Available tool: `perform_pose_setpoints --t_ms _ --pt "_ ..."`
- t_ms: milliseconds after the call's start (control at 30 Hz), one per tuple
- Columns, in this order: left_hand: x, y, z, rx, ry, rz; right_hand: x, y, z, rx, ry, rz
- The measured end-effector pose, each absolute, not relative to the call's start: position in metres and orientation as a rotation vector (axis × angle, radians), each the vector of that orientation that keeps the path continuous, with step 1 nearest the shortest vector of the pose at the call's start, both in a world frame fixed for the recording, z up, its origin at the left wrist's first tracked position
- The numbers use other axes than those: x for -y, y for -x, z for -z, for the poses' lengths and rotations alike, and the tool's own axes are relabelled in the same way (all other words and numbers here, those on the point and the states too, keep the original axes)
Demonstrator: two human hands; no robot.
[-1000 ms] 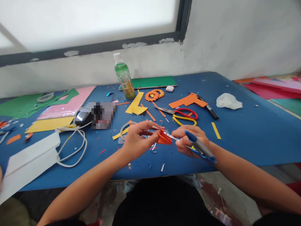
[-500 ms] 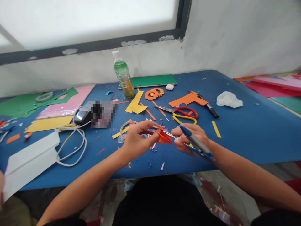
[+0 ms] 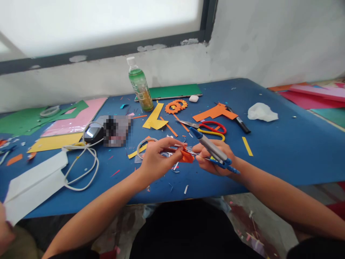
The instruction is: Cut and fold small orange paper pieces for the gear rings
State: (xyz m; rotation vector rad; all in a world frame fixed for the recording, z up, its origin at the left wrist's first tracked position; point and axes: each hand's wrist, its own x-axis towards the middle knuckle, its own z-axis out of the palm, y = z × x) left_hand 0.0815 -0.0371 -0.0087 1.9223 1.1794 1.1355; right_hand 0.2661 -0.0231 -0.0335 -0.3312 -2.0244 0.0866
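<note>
My left hand (image 3: 159, 158) pinches a small folded piece of orange paper (image 3: 187, 155) above the table, with a narrow white strip showing at its top. My right hand (image 3: 217, 154) is closed around a blue-and-silver pen (image 3: 214, 148), which slants across the fingers. From the same hand a thin metal-tipped tool (image 3: 194, 152) points left and reaches the orange paper; its kind is hard to make out. Behind the right hand lie scissors (image 3: 212, 128) with one red and one yellow handle loop. A tape roll (image 3: 140, 146) sits partly behind my left hand.
A bottle (image 3: 140, 88) stands at the back beside a green board (image 3: 175, 91). Orange card (image 3: 214, 112), yellow card (image 3: 155, 118) and a black marker (image 3: 242, 125) lie beyond my hands. Left are a looped white cable (image 3: 95, 169) and white paper (image 3: 35, 181). Another person's hand (image 3: 5, 230) shows at lower left.
My right hand has shifted slightly left and up, and the pen has tilted steeper. The metal tip now sits closer to my left fingers. The other person's hand shows more at lower left.
</note>
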Motion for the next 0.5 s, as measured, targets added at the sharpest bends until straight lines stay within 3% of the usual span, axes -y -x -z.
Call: perform_pose_setpoints --t_ms 500 --pt "0.038 -0.078 0.011 -1.102 -1.965 -1.218 0.027 -0.269 0.025 1.926 0.316 -0.135"
